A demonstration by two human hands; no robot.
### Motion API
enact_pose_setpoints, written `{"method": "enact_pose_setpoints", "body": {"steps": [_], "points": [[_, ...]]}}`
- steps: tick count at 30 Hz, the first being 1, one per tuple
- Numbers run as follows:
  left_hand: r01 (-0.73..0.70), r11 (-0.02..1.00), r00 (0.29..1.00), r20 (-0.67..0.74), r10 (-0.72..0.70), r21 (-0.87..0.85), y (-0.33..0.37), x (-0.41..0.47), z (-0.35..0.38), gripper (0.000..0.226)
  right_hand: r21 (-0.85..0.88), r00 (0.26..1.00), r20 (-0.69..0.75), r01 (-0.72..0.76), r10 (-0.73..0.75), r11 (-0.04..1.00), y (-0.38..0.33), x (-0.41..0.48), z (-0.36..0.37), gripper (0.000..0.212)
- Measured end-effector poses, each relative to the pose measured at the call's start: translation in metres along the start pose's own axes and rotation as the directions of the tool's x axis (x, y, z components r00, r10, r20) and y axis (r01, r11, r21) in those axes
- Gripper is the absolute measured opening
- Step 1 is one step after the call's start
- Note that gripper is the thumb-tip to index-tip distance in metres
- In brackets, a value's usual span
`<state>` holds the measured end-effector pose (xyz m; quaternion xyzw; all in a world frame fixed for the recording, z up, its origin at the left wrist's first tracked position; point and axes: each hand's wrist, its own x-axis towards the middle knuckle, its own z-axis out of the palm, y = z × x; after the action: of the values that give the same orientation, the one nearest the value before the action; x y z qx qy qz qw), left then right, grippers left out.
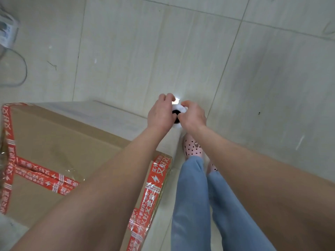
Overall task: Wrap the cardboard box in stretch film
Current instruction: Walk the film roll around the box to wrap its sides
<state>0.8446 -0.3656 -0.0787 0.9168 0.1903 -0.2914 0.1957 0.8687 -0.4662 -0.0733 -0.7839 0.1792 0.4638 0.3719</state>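
The left hand [159, 114] and right hand [194, 115] both clutch the roll [181, 108] upright past the box [59, 142] corner, probably to pull film taut along its side.

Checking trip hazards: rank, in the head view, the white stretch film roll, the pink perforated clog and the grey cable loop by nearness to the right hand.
1. White stretch film roll: in the right hand.
2. Pink perforated clog: just below.
3. Grey cable loop: far left.
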Motion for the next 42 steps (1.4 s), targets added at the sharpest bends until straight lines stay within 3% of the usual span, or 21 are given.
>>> {"method": "enact_pose_setpoints", "body": {"steps": [3,6,10,14,17,19,21,23,25,27,32,38,40,42], "points": [[-0.132,0.980,0.991,0.039,0.128,0.148,0.006,0.012,-0.008,0.025,-0.060,0.999,0.008,0.032,-0.031,0.998,-0.004,0.005,-0.001,0.036],[-0.080,0.986,0.997,0.018,0.079,0.143,0.008,0.021,-0.014,0.016,-0.069,0.999,0.001,0.041,-0.041,0.997,-0.009,0.010,-0.002,0.037],[0.212,0.975,0.977,-0.016,-0.214,-0.069,-0.003,0.023,-0.018,0.015,0.002,0.999,-0.028,0.030,-0.029,1.000,-0.017,0.015,-0.001,0.038],[0.482,0.752,0.859,0.074,-0.506,-0.451,-0.020,0.022,-0.022,0.022,0.014,0.998,-0.060,0.025,-0.024,1.000,-0.031,0.017,0.004,0.050],[0.526,0.631,0.831,0.187,-0.524,-0.570,-0.029,0.024,-0.027,0.021,0.008,0.994,-0.102,0.035,-0.034,0.999,-0.046,0.020,0.014,0.035],[0.519,0.653,0.849,0.245,-0.468,-0.552,-0.033,0.028,-0.033,0.021,-0.007,0.992,-0.121,0.037,-0.037,0.999,-0.054,0.023,0.018,0.031],[0.413,0.820,0.911,0.196,-0.364,-0.396,-0.035,0.034,-0.041,0.026,-0.022,0.993,-0.111,0.033,-0.035,0.999,-0.058,0.023,0.021,0.031],[0.185,0.976,0.980,0.092,-0.174,-0.118,-0.034,0.039,-0.049,0.036,-0.021,0.995,-0.099,0.032,-0.034,0.999,-0.060,0.024,0.022,0.030],[-0.036,0.996,0.998,0.062,0.031,0.076,-0.029,0.044,-0.054,0.035,-0.051,0.995,-0.095,0.033,-0.038,0.998,-0.062,0.024,0.023,0.030],[-0.122,0.979,0.990,0.092,0.108,0.163,-0.026,0.048,-0.057,0.031,-0.081,0.995,-0.087,0.039,-0.046,0.996,-0.065,0.025,0.023,0.031],[-0.043,0.990,0.996,0.089,0.031,0.133,-0.030,0.065,-0.070,0.020,-0.147,0.996,-0.060,0.058,-0.067,0.987,-0.077,0.035,0.027,0.032],[0.165,0.982,0.985,0.057,-0.161,-0.088,-0.054,0.076,-0.076,0.006,-0.337,0.988,0.049,0.155,-0.147,0.929,-0.109,0.045,0.031,0.038],[0.281,0.945,0.960,0.057,-0.275,-0.167,-0.062,0.075,-0.075,0.008,-0.360,0.986,0.075,0.168,-0.151,0.918,-0.118,0.048,0.031,0.044],[0.430,0.833,0.898,0.065,-0.436,-0.348,-0.070,0.075,-0.075,0.010,-0.344,0.990,0.091,0.134,-0.109,0.929,-0.125,0.050,0.031,0.056]]}}
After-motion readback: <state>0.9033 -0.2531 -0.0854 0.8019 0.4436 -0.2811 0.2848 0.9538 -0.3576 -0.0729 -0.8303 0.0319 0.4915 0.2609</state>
